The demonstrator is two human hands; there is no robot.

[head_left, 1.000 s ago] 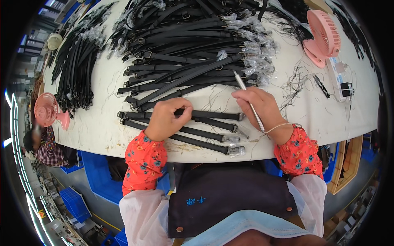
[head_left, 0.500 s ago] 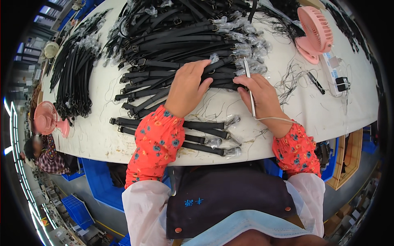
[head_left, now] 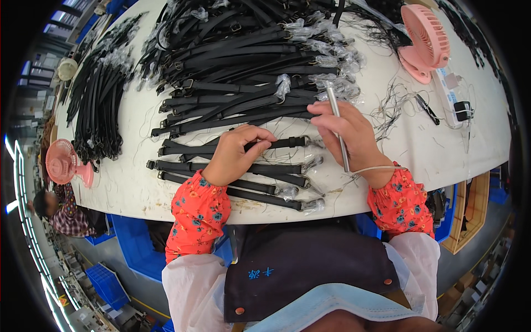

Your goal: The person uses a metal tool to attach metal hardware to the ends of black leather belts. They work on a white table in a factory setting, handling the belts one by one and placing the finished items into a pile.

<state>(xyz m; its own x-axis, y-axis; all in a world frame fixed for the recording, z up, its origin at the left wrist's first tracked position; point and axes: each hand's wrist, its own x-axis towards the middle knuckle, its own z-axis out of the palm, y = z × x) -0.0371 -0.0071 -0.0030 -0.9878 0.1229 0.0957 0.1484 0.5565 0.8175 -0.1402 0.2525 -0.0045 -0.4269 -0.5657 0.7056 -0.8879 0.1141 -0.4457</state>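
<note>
My left hand (head_left: 239,154) presses down with curled fingers on a black strap (head_left: 276,143) near the tabletop's (head_left: 133,188) near edge, the strap running rightward to a plastic-wrapped buckle. My right hand (head_left: 349,138) is closed around a thin metal rod (head_left: 337,124) with a clear tube trailing off it. More straps lie in rows below; a big heap (head_left: 249,61) fills the middle. A pink fan (head_left: 426,41) stands at the far right corner.
</note>
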